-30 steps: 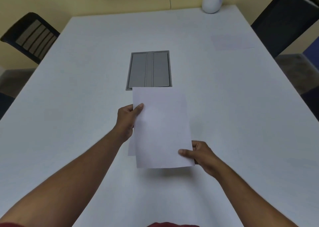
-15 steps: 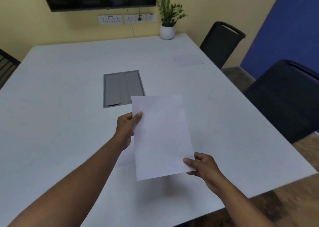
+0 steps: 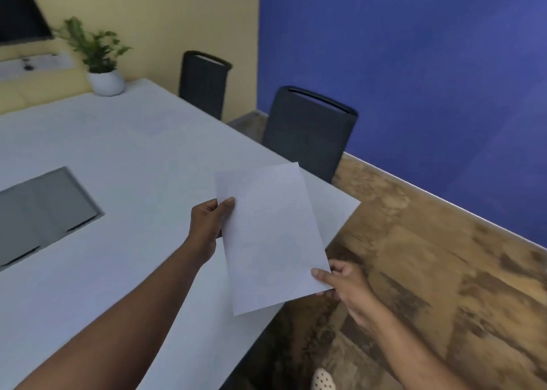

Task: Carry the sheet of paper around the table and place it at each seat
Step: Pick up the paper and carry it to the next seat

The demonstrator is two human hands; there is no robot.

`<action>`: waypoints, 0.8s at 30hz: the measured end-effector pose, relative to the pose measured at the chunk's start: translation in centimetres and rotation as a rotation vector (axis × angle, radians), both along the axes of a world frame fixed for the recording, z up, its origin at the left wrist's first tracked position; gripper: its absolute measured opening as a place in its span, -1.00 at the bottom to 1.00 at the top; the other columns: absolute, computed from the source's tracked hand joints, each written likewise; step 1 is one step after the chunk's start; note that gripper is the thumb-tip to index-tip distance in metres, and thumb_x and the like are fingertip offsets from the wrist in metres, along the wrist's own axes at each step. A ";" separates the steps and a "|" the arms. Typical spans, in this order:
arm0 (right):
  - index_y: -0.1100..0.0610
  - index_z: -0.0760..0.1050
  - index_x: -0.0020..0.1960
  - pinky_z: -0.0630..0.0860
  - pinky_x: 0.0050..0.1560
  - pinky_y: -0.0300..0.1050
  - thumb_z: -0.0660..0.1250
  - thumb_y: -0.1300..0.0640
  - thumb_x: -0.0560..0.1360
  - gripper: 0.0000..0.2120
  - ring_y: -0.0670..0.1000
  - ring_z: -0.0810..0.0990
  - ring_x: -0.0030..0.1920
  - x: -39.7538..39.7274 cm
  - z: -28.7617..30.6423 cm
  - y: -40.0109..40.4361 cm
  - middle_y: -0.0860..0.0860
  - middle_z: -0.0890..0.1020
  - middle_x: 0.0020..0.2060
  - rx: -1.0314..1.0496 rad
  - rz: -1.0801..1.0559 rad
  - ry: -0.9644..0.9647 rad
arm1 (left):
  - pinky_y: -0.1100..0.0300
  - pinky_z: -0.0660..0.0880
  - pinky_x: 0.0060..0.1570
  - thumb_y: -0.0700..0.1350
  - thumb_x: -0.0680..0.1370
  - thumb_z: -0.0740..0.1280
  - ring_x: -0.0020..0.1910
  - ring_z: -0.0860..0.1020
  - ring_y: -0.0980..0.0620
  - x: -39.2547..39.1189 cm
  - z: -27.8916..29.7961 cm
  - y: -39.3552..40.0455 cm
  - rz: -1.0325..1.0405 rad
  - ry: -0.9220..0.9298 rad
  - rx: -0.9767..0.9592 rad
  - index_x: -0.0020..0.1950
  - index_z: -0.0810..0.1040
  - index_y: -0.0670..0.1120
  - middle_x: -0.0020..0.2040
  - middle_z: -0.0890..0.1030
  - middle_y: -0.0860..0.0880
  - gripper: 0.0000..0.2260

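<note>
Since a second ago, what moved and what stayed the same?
The view swung right: the sheet of paper, once over the table's middle, now hangs over its right corner, with two chairs and the wooden floor in sight. Unchanged: the left hand still pinches the left edge, the right hand the lower right corner.

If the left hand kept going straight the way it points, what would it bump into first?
Probably the nearer dark chair. The left hand, pinching the sheet of paper, points across the table corner toward it; depth is hard to judge.
</note>
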State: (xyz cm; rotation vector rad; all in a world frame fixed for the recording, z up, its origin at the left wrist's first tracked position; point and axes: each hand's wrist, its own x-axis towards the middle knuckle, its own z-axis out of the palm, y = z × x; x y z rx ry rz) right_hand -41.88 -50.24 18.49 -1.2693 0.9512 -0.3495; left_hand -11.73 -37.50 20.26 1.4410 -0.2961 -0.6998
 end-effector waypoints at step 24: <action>0.18 0.74 0.13 0.68 -0.10 -0.06 0.52 0.21 0.58 -0.86 0.12 0.80 0.05 -26.9 -0.6 -30.2 0.05 0.82 0.02 0.030 -0.483 -0.051 | -0.19 0.66 0.02 -0.04 0.67 0.47 0.02 0.75 -0.22 -25.4 3.5 -42.8 -0.405 -0.166 -0.008 0.08 0.76 -0.23 0.07 0.79 -0.16 -0.75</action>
